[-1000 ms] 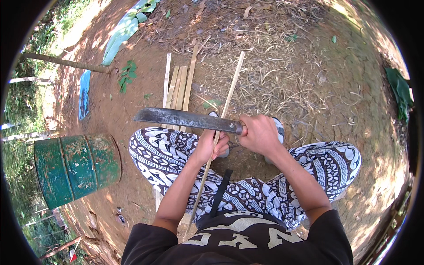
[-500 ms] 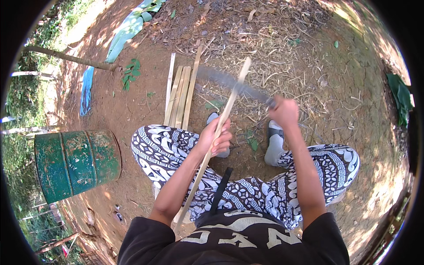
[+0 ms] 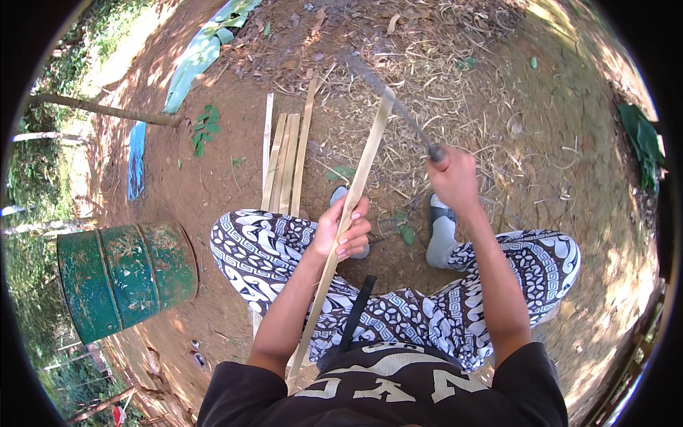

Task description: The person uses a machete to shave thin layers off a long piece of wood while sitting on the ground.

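My left hand (image 3: 343,228) is closed around a long, pale bamboo strip (image 3: 363,167), which slants from beside my left arm up and away from me. In my right hand (image 3: 453,179) is the handle of a machete (image 3: 410,122), its long dark blade pointing to the far left. The blade crosses at the strip's far end; whether it touches there I cannot tell. Several similar strips (image 3: 287,160) lie side by side on the ground beyond my left knee.
Thin curled shavings (image 3: 462,92) litter the dirt ahead. A rusty green drum (image 3: 128,277) lies to the left, near a thin pole (image 3: 107,108) and a blue strip of material (image 3: 136,160). A large banana leaf (image 3: 199,60) rests at the far left. Dark green leaves (image 3: 640,146) are at the right edge.
The machete blade has shifted farther out, from partway along the strip to its far end. My left hand has turned a little, showing more of the strip's flat face.
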Demonstrator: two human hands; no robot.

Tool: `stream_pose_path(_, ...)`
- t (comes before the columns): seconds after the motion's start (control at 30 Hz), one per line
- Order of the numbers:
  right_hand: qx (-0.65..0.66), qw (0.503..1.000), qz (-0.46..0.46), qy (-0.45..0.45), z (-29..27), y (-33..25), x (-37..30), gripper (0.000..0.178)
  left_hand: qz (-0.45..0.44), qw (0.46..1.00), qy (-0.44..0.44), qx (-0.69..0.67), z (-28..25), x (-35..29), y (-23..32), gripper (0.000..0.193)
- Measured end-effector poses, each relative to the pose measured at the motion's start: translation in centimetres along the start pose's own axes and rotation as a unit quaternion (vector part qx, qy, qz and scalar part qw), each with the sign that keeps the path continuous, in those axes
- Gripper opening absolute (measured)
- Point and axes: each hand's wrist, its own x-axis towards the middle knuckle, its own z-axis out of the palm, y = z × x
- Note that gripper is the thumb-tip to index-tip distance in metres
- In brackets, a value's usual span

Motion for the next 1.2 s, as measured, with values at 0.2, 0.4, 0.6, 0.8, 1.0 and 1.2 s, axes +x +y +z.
stream_pose_path(0.2,-0.131,0.965,-0.202,-0.106,1.3,-4.2,-2.8,0.011,-0.014,0.999,0.021,0.043,-1.1,-0.4,-0.2,0.046)
stream_pose_path(0.4,-0.167,0.956,-0.216,-0.11,1.2,-3.5,-2.4,0.01,-0.02,0.986,0.106,0.127,0.5,-0.7,-1.1,0.042)
stream_pose_path(0.6,-0.232,0.967,0.108,-0.005,-4.2,5.0,3.6,0.015,0.007,0.993,0.076,0.094,0.2,-2.8,-1.4,0.037)
stream_pose_path(0.8,-0.061,0.992,0.109,0.031,-4.6,3.8,2.1,0.02,0.041,0.999,-0.001,-0.035,0.1,-1.3,0.2,0.038)
stream_pose_path(1.0,-0.086,0.987,-0.071,-0.112,-0.3,-3.5,-2.7,0.009,0.003,0.999,-0.027,-0.031,0.4,-0.4,0.0,0.038)
stream_pose_path(1.2,-0.142,0.959,-0.213,-0.119,1.7,-3.3,-4.2,0.015,0.012,0.993,0.085,0.082,0.0,-1.0,-1.3,0.043)
